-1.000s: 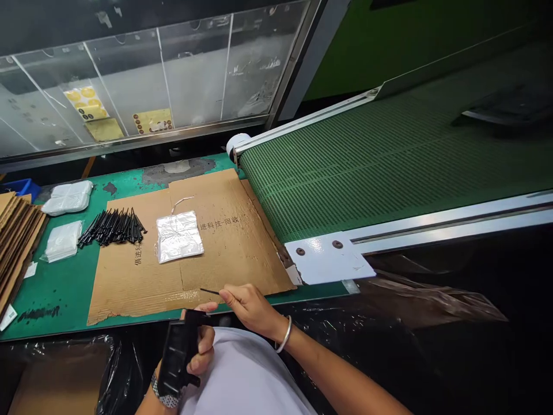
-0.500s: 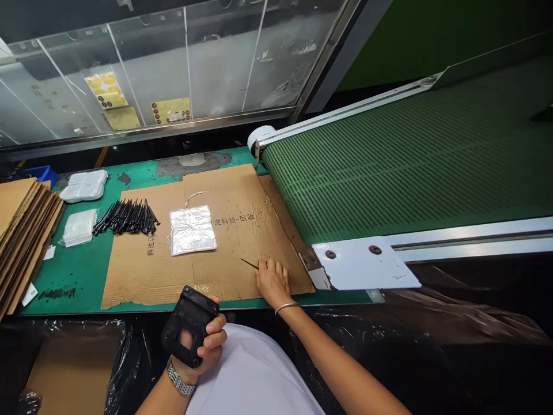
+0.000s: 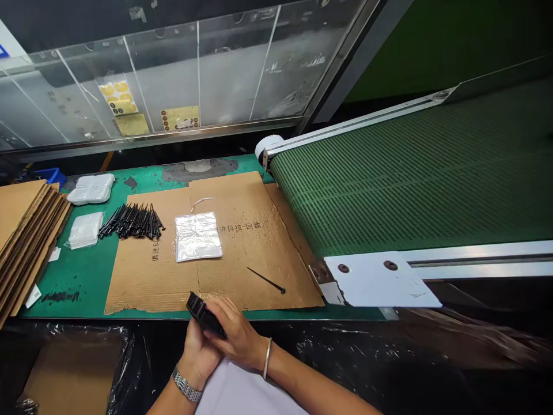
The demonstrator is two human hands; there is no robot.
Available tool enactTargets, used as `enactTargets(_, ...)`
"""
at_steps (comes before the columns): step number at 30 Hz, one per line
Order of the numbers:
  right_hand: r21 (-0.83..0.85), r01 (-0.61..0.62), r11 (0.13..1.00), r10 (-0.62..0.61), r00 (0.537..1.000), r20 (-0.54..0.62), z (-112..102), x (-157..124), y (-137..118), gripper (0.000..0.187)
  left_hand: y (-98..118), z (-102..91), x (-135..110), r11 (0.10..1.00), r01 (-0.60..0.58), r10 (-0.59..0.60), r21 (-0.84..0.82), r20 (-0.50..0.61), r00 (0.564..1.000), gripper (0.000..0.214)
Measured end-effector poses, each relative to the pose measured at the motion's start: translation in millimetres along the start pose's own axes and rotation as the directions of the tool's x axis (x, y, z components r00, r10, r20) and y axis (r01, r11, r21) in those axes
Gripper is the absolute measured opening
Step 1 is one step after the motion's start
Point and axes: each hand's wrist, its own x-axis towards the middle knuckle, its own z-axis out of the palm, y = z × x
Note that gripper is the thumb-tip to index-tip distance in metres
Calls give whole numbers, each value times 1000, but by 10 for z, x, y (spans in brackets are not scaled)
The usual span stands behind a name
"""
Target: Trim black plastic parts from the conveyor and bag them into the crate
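Observation:
Both hands meet at the near edge of the bench around a black plastic part [image 3: 202, 311]. My left hand [image 3: 196, 349], with a metal watch on its wrist, grips the part from below. My right hand [image 3: 235, 334], with a silver bangle, lies over the part with its fingers closed on it. A single thin black pin [image 3: 265, 279] lies loose on the flattened cardboard sheet [image 3: 254, 248], a little beyond my right hand. A clear plastic bag [image 3: 197, 236] lies in the middle of the sheet, and a pile of black pins [image 3: 132, 222] sits at its left edge.
A green conveyor belt [image 3: 410, 173] with a white end bracket [image 3: 380, 279] runs off to the right. Stacked cardboard [image 3: 23, 230] and two packs of plastic bags [image 3: 88, 190] sit at the left on the green mat. Black plastic sheeting [image 3: 367, 357] hangs below the bench.
My right hand has let go of the single black pin, left it on the cardboard and come back to the black part. My left hand has raised the part towards the bench edge.

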Motion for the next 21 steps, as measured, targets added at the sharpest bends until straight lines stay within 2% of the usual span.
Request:
enactTargets(1, 60, -113, 992, 114, 993, -11, 25, 32, 113, 33, -13, -7, 34, 997, 62, -64, -51, -50, 997, 15)
enactTargets(3, 130, -335, 933, 339, 941, -6, 34, 111, 386, 26, -25, -27, 88, 973, 205, -216, -107, -104, 971, 10)
enactTargets(4, 106, -424, 899, 425, 905, 19, 18, 156, 529, 25, -25, -38, 111, 961, 257, -267, -99, -112, 957, 9)
enactTargets(6, -15, -524, 852, 523, 848, 81, -43, 253, 787, 21, -16, -60, 155, 959, 276, -282, -68, -127, 951, 8)
enactTargets(8, -151, -536, 830, 552, 828, 95, -119, 357, 965, 17, 5, -79, 207, 972, 230, -234, -43, -170, 957, 11)
enactTargets(12, -333, -497, 802, 520, 854, -22, -174, 638, 1054, 22, 74, -137, 355, 991, 135, -128, 15, -214, 968, 19)
enactTargets(14, -392, -448, 804, 483, 875, -9, -100, 843, 1040, 21, 125, -179, 456, 997, 65, -58, 30, -201, 978, 19)
enactTargets(17, -436, -350, 829, 431, 897, 99, 120, 1193, 1063, 15, 228, -244, 657, 991, -89, 108, 101, -198, 974, 20)
enactTargets(19, -462, -310, 831, 419, 895, 154, 284, 1399, 1127, 13, 328, -280, 829, 931, -243, 298, 272, -184, 937, 22)
enactTargets(21, -490, -299, 819, 432, 883, 182, 414, 1541, 1221, 17, 458, -312, 1023, 806, -375, 484, 459, -145, 863, 24)
